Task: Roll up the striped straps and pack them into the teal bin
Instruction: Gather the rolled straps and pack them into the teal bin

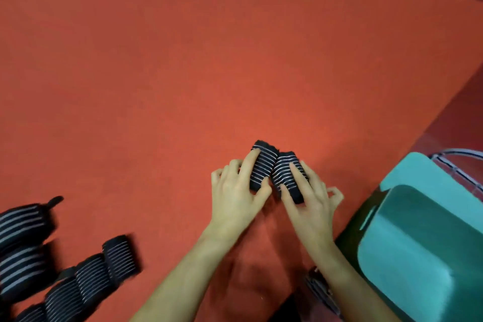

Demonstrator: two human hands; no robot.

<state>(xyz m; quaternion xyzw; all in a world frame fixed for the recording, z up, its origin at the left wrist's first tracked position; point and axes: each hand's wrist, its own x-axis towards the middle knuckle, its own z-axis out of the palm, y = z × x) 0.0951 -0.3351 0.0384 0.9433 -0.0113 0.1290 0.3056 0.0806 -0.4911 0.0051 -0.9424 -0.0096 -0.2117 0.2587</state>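
Black-and-white striped rolls, one in each hand, pressed side by side on the red tabletop.

Left hand grips the left rolled strap, forefinger laid along its top and thumb tucked against its near end; right hand grips the right rolled strap the same way, fingers curled over it. Both rolls touch along their length and lie on the red tabletop. Off to the right, the teal bin stands at the table's edge, near the right forearm, its inside showing nothing that can be made out. Far left, near the lower corner, more striped straps lie in a blurred cluster, one of them showing a black tab at its end.
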